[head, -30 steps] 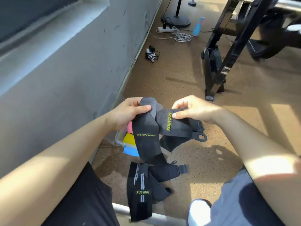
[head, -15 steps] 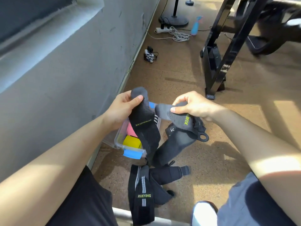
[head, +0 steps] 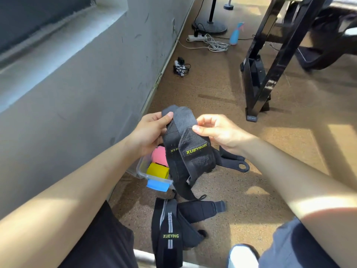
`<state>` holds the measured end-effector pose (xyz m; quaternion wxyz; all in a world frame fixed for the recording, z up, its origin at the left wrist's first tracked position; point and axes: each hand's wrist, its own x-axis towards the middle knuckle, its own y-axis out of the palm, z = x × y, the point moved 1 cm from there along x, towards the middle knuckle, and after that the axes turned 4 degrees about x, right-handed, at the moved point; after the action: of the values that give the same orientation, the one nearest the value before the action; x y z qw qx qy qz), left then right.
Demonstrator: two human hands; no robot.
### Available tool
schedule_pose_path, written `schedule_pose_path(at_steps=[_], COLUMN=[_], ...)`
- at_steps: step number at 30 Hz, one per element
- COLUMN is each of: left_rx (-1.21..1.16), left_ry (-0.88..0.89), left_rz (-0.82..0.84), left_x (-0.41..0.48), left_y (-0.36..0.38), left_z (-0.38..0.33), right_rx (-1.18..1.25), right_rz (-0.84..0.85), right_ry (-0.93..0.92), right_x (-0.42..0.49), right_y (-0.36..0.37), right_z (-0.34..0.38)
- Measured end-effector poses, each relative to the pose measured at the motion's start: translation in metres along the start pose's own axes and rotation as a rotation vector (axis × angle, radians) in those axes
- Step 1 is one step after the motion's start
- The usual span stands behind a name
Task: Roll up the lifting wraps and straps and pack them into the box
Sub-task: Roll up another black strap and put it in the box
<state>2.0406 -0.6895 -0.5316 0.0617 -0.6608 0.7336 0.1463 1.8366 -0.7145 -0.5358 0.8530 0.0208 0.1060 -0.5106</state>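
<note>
Hands are being shown at the centre of the frame, above a speckled brown floor [head: 222, 89]. A black elastic lifting wrap with yellow-green XUEYING lettering [head: 195, 151] is being held up between them. Its upper end is being gripped by the left hand [head: 148, 132], with the thumb on top and the fingers curled behind the fabric. A folded edge of the same wrap is being pinched by the right hand [head: 218, 130] between thumb and forefinger, with the other fingers loosely curled. The rest of the wrap is being left to hang. A black strap end with a round hole [head: 238, 165] is trailing out beneath the right wrist. Below the left hand, partly hidden by the wrap, a clear plastic box with a blue latch [head: 140, 168] is sitting against the grey wall [head: 77, 93]; a pink roll [head: 159, 155] and a yellow roll [head: 157, 171] are being kept inside it. At lower centre, a second black wrap with a grey stripe [head: 168, 229] is being draped over a metal bar [head: 144, 257].
</note>
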Motion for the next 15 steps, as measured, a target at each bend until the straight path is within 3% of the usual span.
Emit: schedule_pose_path(at_steps=[5,8,12,15], left_rx=[-0.133,-0.166,0.197,0.316], left_ry=[-0.034,-0.121,-0.125,-0.088], left_rz=[-0.081,0.019,0.243,0.249], left_x=[0.004,0.008,0.010,0.009], left_y=[0.001,-0.005,-0.010,-0.007], left_z=[-0.001,0.003,0.017,0.025], right_rx=[0.117,0.232,0.387,0.469], right_rz=[-0.047,-0.143,-0.240,-0.283], right_ry=[0.023,0.022,-0.023,-0.050], right_x=[0.001,0.002,0.004,0.006], right_y=[0.004,0.000,-0.009,-0.017], right_z=[0.002,0.005,0.010,0.013])
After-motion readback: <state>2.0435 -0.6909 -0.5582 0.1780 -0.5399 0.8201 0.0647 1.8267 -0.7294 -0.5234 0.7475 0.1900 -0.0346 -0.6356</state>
